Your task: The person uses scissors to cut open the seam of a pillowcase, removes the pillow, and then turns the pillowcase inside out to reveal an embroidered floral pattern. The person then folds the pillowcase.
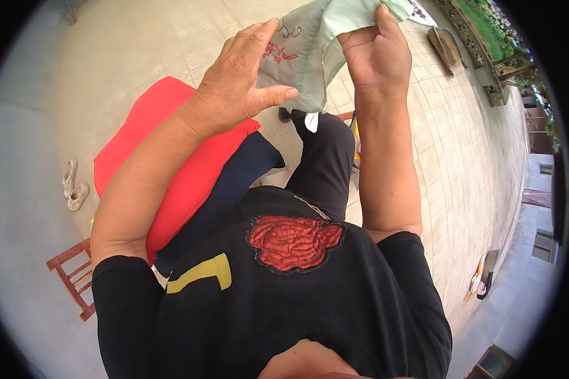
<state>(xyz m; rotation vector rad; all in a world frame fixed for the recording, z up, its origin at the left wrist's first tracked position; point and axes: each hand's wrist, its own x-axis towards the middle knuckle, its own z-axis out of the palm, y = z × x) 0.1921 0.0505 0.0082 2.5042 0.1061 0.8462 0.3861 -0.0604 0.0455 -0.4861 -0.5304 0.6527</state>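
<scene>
A thin pale green cloth with red and dark embroidered marks hangs in front of me at the top of the view. My right hand grips its upper edge between thumb and fingers. On the cloth's left side is my left hand, raised flat with the thumb spread from the fingers; its fingertips lie by the cloth's edge, and it does not grip it. A small white tab shows at the lower corner. Below my left forearm lie a red cushion or cloth and a dark blue one.
A red-brown wooden chair or stool frame stands at lower left, with a pair of light shoes on the floor above it. Toward the upper right are a dustpan-like object and a low planter wall. More items lie at the right.
</scene>
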